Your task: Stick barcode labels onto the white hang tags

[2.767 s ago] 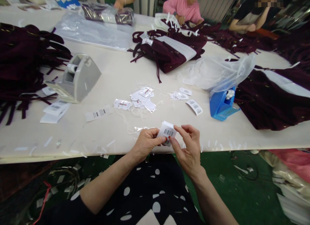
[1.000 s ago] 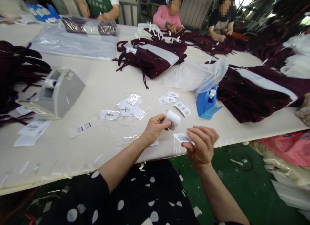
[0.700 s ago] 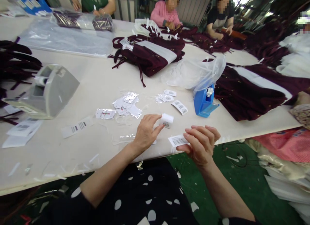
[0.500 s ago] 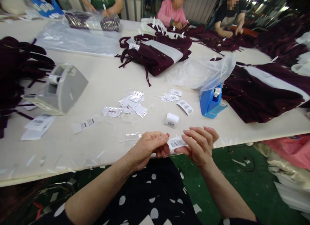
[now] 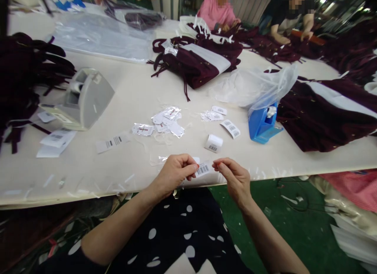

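Note:
My left hand (image 5: 176, 171) pinches a small white barcode tag (image 5: 203, 170) between thumb and fingers at the table's front edge. Just right of the tag, my right hand (image 5: 235, 177) has its thumb and fingertips pressed together. Whether anything thin is between those fingertips I cannot make out. A roll of barcode stickers (image 5: 214, 143) stands on the table beyond both hands. Behind it lie a short strip of stickers (image 5: 230, 129) and a few tags (image 5: 212, 116). Further left is a heap of white tags (image 5: 167, 120) in shiny clear wrapping.
A grey tape dispenser (image 5: 94, 99) stands left, a blue one (image 5: 262, 124) right, with thin clear plastic (image 5: 253, 85) over it. Dark maroon bags (image 5: 200, 65) lie at the middle, left and right. Several people (image 5: 216, 10) work across the table (image 5: 123, 97).
My right fingers have left the barcode tag and closed into a pinch beside it. My left hand keeps the tag. The whole view has shifted a little.

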A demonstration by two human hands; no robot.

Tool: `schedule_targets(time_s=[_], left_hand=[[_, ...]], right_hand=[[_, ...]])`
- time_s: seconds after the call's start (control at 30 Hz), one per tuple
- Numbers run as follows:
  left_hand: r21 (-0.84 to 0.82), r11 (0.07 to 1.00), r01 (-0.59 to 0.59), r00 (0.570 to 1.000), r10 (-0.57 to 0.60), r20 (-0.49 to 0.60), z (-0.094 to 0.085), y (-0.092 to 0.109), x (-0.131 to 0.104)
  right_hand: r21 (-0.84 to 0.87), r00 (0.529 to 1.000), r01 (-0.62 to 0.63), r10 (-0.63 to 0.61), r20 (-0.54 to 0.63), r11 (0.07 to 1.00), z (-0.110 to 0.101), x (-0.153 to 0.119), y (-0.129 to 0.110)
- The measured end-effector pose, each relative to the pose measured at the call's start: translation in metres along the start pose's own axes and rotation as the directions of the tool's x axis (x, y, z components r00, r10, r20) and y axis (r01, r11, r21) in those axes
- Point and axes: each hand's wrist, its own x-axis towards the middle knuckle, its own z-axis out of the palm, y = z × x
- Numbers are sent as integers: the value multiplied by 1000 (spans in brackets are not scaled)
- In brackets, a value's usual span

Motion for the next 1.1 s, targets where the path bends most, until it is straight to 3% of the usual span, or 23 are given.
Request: schedule_targets(time_s=[0.17, 0.3, 0.4, 0.67, 0.73, 0.83, 1.1], left_hand=[[55, 999, -2, 1000, 1, 24, -2, -4, 0], [74, 997, 11, 1000, -11, 7, -5, -8, 2], [63, 998, 19, 1000, -18, -15, -8, -13, 2], [73, 996, 44, 999, -42, -23, -12, -23, 5], [79, 996, 46, 999, -44, -23, -9, -23, 6], [86, 995, 54, 998, -52, -22, -6, -21, 7], [97, 994, 52, 999, -51, -13, 0, -21, 6]], right_hand=[[35, 983, -165, 161, 84, 986, 12, 3, -8], [79, 976, -216, 216, 5, 973, 16, 6, -3], [98, 962, -257, 264, -69, 961, 4, 5, 7], [-166, 908, -358, 301, -291, 919, -51, -30, 59], [-196, 897, -353, 272, -349, 915, -53, -37, 69], [-106, 860, -380, 309, -405, 919, -50, -38, 76], [5, 807, -411, 366, -464, 912, -47, -31, 73]])
